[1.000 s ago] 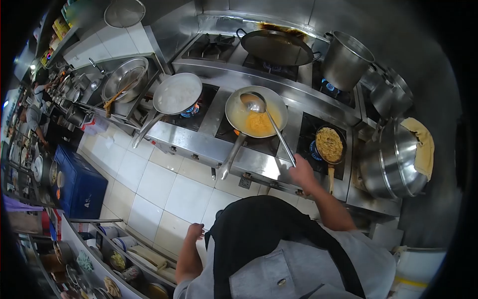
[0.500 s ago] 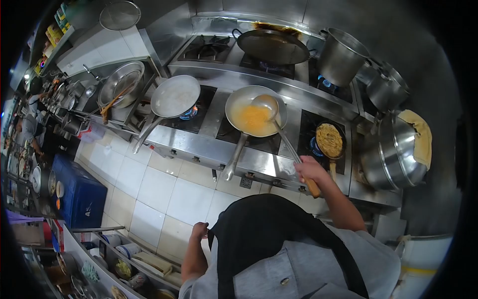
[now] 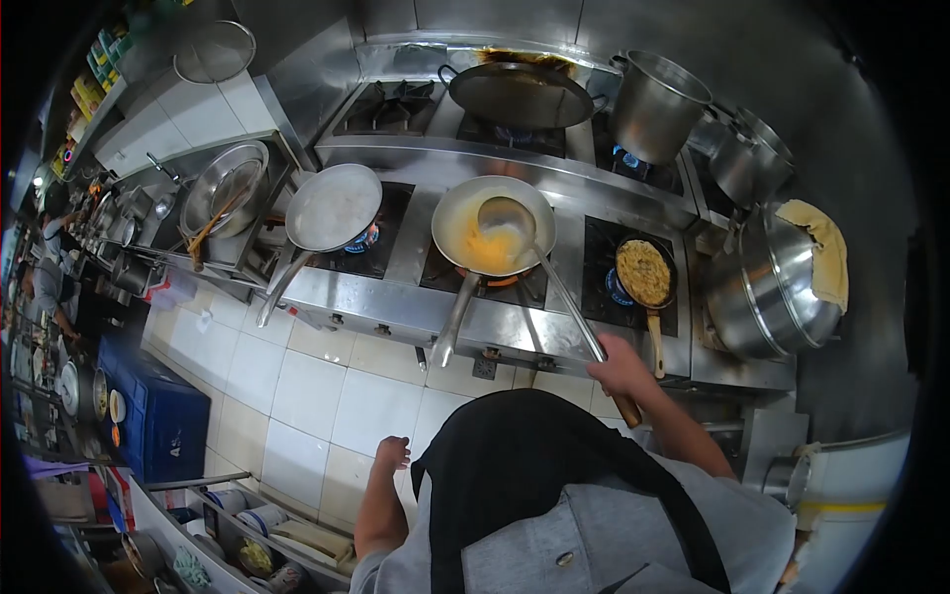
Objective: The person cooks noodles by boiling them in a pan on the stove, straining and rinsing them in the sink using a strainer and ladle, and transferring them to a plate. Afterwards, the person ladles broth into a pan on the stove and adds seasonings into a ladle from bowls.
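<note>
My right hand (image 3: 625, 370) is closed around the wooden-ended handle of a long metal ladle (image 3: 507, 220). The ladle's bowl rests inside a pale frying pan (image 3: 444, 230), at the yellow, egg-like mixture (image 3: 492, 247). Orange glow shows beneath this pan, whose metal handle points toward me. To the right, a small black pan (image 3: 654, 330) holds a browned omelette-like round (image 3: 643, 273) over a blue flame. My left hand (image 3: 393, 452) hangs low beside my apron (image 3: 524, 445), its fingers loosely bent and apart, with nothing visible in them.
Another pale pan (image 3: 336, 206) sits over a flame at left. Behind are a wide dark pan (image 3: 520, 96) and tall pots (image 3: 661, 107). A large steel vessel with a yellow cloth (image 3: 821, 247) stands right. A blue bin (image 3: 148, 406) and shelves with containers are left; people work far left.
The ladle bowl has moved slightly toward me within the pan, across the yellow mixture. Orange glow has appeared under that pan. My left hand has moved slightly away from the apron.
</note>
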A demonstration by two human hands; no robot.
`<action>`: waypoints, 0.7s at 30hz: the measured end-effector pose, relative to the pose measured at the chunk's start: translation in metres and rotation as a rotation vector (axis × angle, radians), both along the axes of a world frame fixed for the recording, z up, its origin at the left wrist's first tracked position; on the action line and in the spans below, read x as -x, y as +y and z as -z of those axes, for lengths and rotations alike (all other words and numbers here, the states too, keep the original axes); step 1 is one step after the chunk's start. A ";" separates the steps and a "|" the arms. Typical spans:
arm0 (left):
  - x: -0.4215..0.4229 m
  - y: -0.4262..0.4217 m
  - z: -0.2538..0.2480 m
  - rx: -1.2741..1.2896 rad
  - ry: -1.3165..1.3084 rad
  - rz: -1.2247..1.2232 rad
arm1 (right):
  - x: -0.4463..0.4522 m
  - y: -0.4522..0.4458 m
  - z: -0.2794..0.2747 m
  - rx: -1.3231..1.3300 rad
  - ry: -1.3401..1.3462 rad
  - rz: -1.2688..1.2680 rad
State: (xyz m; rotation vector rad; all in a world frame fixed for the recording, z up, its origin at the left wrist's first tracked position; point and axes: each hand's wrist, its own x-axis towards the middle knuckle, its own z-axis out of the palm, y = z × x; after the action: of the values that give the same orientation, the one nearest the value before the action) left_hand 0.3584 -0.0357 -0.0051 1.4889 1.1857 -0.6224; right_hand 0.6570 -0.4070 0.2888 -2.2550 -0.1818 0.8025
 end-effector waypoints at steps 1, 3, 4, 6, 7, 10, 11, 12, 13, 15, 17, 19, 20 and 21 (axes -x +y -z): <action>0.000 -0.001 -0.003 -0.004 0.013 -0.024 | 0.004 -0.006 0.007 -0.004 -0.001 -0.002; 0.001 -0.002 -0.005 -0.006 0.020 -0.031 | 0.009 -0.017 0.023 0.086 -0.465 -0.174; 0.004 -0.003 -0.004 -0.003 0.027 -0.036 | 0.007 -0.018 0.027 0.083 -0.464 -0.174; 0.011 0.002 0.004 -0.053 0.002 0.166 | 0.002 -0.017 0.029 0.197 -0.316 -0.159; 0.014 0.002 0.008 -0.078 -0.011 0.267 | -0.004 -0.014 0.035 0.195 -0.317 -0.160; 0.018 0.000 0.008 -0.088 -0.045 0.275 | -0.023 0.000 0.044 0.185 -0.325 -0.174; 0.018 -0.002 0.007 -0.084 -0.051 0.245 | -0.030 0.006 0.041 0.134 -0.278 -0.123; 0.016 -0.005 0.005 -0.048 -0.022 0.111 | -0.032 0.010 0.039 0.082 -0.231 -0.072; 0.014 -0.008 0.003 -0.012 0.007 -0.024 | -0.031 0.010 0.037 0.080 -0.231 -0.073; 0.018 -0.007 0.009 -0.063 -0.042 0.081 | -0.031 0.010 0.032 0.063 -0.262 -0.040; 0.020 -0.011 0.006 -0.113 -0.092 0.179 | -0.025 -0.010 0.056 0.045 -0.372 -0.124; 0.017 -0.022 -0.001 -0.040 -0.028 -0.051 | -0.030 -0.012 0.057 0.028 -0.489 -0.213; 0.020 -0.023 -0.002 -0.037 -0.028 -0.055 | -0.033 -0.012 0.057 0.016 -0.440 -0.196; 0.031 -0.017 0.016 -0.081 -0.093 0.222 | -0.035 -0.011 0.055 0.006 -0.389 -0.176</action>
State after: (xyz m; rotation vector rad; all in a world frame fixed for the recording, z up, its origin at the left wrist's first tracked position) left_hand 0.3276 -0.0525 -0.0213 1.7145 0.9919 -0.6521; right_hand 0.6924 -0.4176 0.2339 -2.4052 -0.5668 0.4422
